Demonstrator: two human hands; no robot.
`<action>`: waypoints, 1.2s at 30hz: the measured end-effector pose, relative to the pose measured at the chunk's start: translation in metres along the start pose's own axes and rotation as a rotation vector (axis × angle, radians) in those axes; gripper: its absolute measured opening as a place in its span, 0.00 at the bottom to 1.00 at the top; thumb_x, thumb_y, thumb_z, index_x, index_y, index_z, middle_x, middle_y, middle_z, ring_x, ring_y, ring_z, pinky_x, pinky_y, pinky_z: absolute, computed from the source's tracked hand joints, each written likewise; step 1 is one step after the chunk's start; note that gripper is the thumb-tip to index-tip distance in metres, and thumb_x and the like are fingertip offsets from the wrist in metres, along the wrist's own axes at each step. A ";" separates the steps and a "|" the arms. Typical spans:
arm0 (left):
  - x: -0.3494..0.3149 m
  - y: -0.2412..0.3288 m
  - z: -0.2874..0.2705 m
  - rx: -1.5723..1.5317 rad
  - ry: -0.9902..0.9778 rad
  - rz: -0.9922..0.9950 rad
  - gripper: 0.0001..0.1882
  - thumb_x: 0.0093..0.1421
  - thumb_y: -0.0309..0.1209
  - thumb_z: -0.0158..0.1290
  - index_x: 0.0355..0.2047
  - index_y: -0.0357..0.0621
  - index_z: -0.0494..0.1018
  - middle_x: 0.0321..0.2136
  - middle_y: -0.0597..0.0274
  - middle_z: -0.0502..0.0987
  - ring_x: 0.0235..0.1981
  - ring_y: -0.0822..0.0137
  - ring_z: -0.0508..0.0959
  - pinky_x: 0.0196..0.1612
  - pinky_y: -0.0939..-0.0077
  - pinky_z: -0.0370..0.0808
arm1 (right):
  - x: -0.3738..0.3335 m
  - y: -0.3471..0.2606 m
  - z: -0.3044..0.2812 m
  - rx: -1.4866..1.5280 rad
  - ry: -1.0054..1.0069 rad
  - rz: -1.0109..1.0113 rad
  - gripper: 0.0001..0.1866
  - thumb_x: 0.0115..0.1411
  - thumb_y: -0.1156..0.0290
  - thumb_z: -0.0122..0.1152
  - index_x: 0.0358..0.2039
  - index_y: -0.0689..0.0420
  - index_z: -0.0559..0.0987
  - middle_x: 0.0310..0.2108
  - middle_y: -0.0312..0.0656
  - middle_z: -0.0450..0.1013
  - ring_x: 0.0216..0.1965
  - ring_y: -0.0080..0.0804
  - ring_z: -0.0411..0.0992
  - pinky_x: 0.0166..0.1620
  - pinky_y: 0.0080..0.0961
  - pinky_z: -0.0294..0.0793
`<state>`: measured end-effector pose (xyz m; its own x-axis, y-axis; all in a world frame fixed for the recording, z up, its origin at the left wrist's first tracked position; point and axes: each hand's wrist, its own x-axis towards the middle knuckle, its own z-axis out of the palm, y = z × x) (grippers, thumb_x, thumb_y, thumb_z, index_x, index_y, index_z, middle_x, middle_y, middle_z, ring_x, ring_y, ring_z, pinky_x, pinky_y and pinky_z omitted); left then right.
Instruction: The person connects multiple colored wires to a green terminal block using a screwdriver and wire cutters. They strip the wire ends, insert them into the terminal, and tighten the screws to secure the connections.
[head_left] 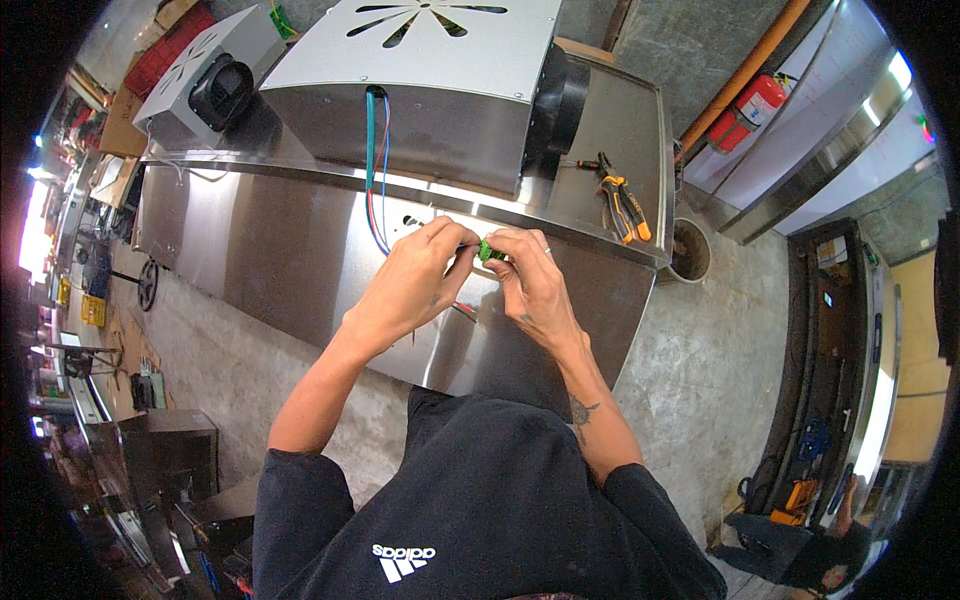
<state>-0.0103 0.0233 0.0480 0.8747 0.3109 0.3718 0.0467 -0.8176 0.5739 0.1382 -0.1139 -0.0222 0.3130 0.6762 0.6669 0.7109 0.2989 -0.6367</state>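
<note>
Both hands, left hand and right hand, pinch a green connector at the steel hood's front edge; the thin wires could slip loose if tugged.

Single head-worn fisheye view, looking steeply down from close above both hands at the steel hood; rim bends edges.

Pliers right of blower housing
</note>
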 end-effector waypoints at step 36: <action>0.002 0.004 0.014 0.017 0.123 0.060 0.12 0.64 0.19 0.64 0.47 0.37 0.79 0.39 0.53 0.83 0.37 0.56 0.86 0.38 0.63 0.81 | -0.020 0.017 -0.001 0.615 0.012 0.447 0.17 0.79 0.63 0.58 0.61 0.60 0.76 0.54 0.42 0.79 0.52 0.27 0.76 0.55 0.29 0.79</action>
<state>-0.0015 0.0140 0.0402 0.8104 0.3177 0.4922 0.0056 -0.8444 0.5357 0.1443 -0.1234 -0.0458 0.4981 0.8147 0.2970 0.0365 0.3225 -0.9459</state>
